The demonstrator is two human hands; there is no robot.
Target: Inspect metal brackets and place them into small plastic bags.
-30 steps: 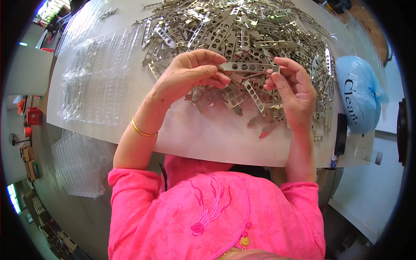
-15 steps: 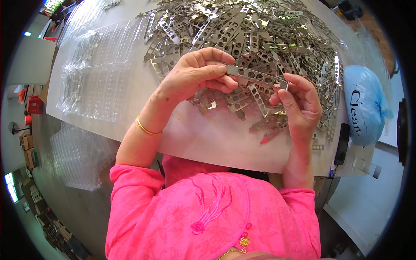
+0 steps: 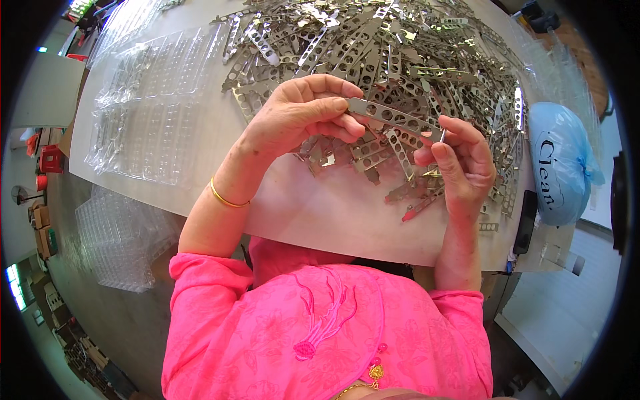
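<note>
A flat metal bracket strip (image 3: 393,119) with a row of round holes is stretched between my two hands above the table. My left hand (image 3: 303,110) pinches its left end between thumb and fingers. At the other end, which is bent up, my right hand (image 3: 463,157) has its thumb and fingertips closed on the strip. Just behind and beneath lies a large heap of similar perforated metal brackets (image 3: 467,53), tangled at many angles. A few loose brackets (image 3: 423,208) lie at the heap's near edge, below the held strip.
Clear plastic blister trays (image 3: 150,113) lie on the left of the white table (image 3: 313,223). More clear trays (image 3: 123,240) sit lower, beyond its left edge. A tied blue plastic bag (image 3: 563,163) stands at the right, with a black phone-like object (image 3: 527,221) beside it.
Both hands keep their hold on the strip. The fingers of my right hand have shifted very slightly at its end; otherwise the scene looks the same.
</note>
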